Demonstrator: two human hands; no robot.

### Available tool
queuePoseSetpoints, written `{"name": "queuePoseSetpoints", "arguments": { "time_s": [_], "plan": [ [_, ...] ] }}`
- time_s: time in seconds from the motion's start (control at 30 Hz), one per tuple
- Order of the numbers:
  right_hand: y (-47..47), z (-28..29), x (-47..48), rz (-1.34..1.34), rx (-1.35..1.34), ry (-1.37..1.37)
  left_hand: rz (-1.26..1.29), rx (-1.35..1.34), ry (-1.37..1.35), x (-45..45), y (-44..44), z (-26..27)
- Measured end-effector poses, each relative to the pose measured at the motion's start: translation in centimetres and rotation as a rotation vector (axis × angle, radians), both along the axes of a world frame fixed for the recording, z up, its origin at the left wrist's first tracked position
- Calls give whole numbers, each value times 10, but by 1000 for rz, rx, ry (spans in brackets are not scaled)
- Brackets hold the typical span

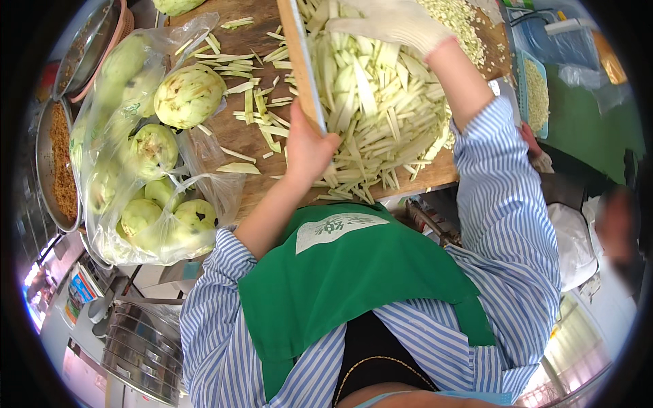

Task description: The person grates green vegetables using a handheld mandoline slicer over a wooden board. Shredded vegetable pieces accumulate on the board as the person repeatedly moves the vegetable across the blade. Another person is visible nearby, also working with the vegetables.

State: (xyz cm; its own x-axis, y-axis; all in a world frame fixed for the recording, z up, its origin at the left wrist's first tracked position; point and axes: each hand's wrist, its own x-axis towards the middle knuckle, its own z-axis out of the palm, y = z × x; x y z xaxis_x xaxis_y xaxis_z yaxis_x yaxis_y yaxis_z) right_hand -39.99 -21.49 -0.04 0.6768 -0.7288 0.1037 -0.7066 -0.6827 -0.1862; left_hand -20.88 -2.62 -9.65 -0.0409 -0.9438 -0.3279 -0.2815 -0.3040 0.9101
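Note:
My bare left hand (310, 145) grips the near end of a long wooden board with a metal edge (301, 66), seen nearly edge-on. It stands tilted on the wooden work table, beside a heap of pale-green vegetable strips (393, 117). My right hand (390, 23), in a white knit glove, lies over the far part of the heap with its thumb spread; its fingertips are partly cut off by the top edge. To the left, a clear plastic bag (199, 188) holds several round peeled vegetables that look like kohlrabi (190, 96).
Loose strips (250, 102) lie left of the board. Finely diced pieces (459, 30) cover the far right of the table (255, 191). Metal bowls (74, 214) line the left side. At right are a blue basket (521, 97) of diced pieces and another person's hand (530, 140).

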Motion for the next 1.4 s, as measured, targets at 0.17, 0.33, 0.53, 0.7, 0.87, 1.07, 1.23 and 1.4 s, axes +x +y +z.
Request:
{"name": "queuePoseSetpoints", "arguments": {
  "time_s": [0.17,0.33,0.53,0.7,0.87,1.07,1.23,1.4],
  "plan": [
    [115,16,-47,-539,-67,-441,30,-54,23,37,-3,13],
    [274,-59,-41,-470,-122,-319,13,-142,23,66,4,23],
    [308,-103,11,56,-9,-280,30,-54,98,91,20,24],
    [245,-121,62,104,-316,-286,8,-104,1,100,40,33],
    [191,-111,91,-129,-513,-276,-23,-184,-54,105,50,39],
    [156,-46,39,-338,-348,-122,41,-111,48,121,63,47],
    [171,-46,90,-360,-56,-72,93,-72,308,136,60,102],
    [219,-88,156,155,-55,54,118,-43,578,174,47,135]
  ]
}}
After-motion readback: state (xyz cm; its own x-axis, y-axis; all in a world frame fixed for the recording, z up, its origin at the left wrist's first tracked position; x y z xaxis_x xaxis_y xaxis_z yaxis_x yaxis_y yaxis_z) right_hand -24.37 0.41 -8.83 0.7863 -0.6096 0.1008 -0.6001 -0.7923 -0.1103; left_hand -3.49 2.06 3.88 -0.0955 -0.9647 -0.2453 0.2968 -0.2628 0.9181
